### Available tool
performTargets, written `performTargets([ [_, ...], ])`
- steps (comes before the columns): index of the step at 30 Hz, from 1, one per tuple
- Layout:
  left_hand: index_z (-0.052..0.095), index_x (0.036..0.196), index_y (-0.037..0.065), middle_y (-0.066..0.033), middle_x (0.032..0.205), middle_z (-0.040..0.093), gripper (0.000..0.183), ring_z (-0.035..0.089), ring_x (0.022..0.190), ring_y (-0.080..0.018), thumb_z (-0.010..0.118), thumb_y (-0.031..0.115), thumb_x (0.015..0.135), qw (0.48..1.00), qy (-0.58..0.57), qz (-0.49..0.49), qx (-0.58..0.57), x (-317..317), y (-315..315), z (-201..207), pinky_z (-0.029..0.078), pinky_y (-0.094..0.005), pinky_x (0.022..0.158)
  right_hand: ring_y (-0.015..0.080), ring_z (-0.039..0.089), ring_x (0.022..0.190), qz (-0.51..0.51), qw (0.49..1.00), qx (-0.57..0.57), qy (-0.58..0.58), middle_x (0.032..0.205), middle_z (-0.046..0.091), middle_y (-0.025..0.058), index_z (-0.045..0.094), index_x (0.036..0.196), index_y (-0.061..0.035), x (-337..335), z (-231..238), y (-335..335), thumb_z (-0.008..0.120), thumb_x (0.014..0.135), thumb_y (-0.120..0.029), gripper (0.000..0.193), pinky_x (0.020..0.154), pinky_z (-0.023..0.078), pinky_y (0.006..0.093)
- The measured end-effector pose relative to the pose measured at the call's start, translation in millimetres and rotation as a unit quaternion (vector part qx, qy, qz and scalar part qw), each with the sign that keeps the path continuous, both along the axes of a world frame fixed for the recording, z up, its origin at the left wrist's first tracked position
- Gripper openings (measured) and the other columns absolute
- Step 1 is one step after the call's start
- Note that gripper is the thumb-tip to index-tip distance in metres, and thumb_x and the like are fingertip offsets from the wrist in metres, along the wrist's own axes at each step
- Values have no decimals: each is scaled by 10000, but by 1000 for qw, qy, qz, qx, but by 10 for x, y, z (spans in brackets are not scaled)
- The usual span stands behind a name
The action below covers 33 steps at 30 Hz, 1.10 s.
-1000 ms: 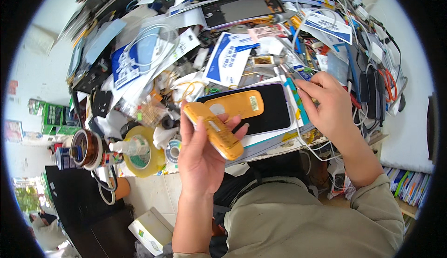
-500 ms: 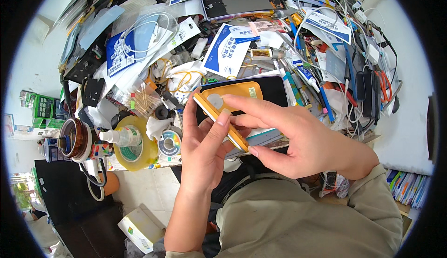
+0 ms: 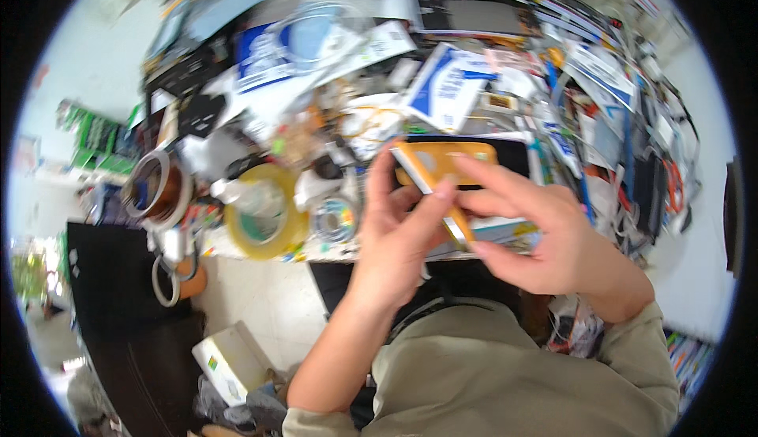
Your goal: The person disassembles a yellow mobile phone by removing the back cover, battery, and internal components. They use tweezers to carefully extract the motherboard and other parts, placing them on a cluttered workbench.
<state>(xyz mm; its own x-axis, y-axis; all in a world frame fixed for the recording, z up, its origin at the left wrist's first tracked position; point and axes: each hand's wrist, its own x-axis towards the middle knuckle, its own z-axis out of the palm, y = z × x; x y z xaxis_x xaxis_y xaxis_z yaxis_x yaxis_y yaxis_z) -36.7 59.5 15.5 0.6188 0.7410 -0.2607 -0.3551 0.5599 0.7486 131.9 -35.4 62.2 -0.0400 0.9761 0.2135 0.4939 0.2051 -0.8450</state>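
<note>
A thin yellow-orange slab with a white edge (image 3: 429, 188), like a phone in a case, is tilted edge-on between my hands above the bench front. My left hand (image 3: 399, 236) wraps round it, fingers at its far side and thumb pressed on the near face. My right hand (image 3: 545, 236) bends round its lower end, the thumb at the corner and the other fingers curled behind. Behind them a yellow panel (image 3: 474, 151) with a pale round patch lies on a black flat pad (image 3: 515, 162). Motion blur hides fine detail.
Left of my hands stand a wide tape roll (image 3: 296, 228), a white-capped bottle (image 3: 241, 196) and a solder spool (image 3: 333, 220). Blue-and-white packets (image 3: 450, 86), cables, tools and phone parts crowd the bench. A white box (image 3: 233, 366) sits on the floor.
The view has shifted, so bench and hands appear further right and blurred. Both hands keep the slab at nearly the same tilt.
</note>
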Motion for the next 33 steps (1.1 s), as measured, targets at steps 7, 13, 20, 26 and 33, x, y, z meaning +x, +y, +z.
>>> performTargets([
  [7,75,1634,82,-124,1059,655,982,630,848,-140,751,195,932,992,42,39,112,84,15,-165,505,-275,648,253,700,1148,-69,995,-59,-49,1204,725,189,410,1550,-25,45,-156,-84,616,780,96,806,1023,522,346],
  [13,84,1631,113,-143,1228,612,901,617,1007,-179,644,-23,938,981,-111,117,106,358,-36,-331,521,-309,880,276,568,1342,-45,983,-54,-170,1491,523,212,348,1585,-50,325,-337,-7,530,847,155,788,1143,431,388],
  [20,92,1641,146,-121,1253,615,923,593,1072,-164,651,-25,927,978,-28,144,145,440,-25,-414,481,-294,943,291,573,1341,-9,993,-59,-106,1479,559,161,439,1535,-47,402,-320,-3,582,950,73,614,1120,463,409],
  [26,83,1647,165,-96,1095,647,937,619,903,-131,676,12,937,981,-125,127,82,533,-61,-345,517,-283,789,284,582,1325,-34,991,-55,-120,1446,564,219,424,1530,-12,412,-310,53,565,879,89,674,1127,451,393],
  [33,61,1643,116,-134,1131,662,937,665,926,-187,692,100,951,994,9,64,93,224,-105,-151,558,-330,760,208,715,1088,29,999,-16,37,1238,714,160,533,1428,37,219,-72,35,691,771,20,677,966,558,335],
])
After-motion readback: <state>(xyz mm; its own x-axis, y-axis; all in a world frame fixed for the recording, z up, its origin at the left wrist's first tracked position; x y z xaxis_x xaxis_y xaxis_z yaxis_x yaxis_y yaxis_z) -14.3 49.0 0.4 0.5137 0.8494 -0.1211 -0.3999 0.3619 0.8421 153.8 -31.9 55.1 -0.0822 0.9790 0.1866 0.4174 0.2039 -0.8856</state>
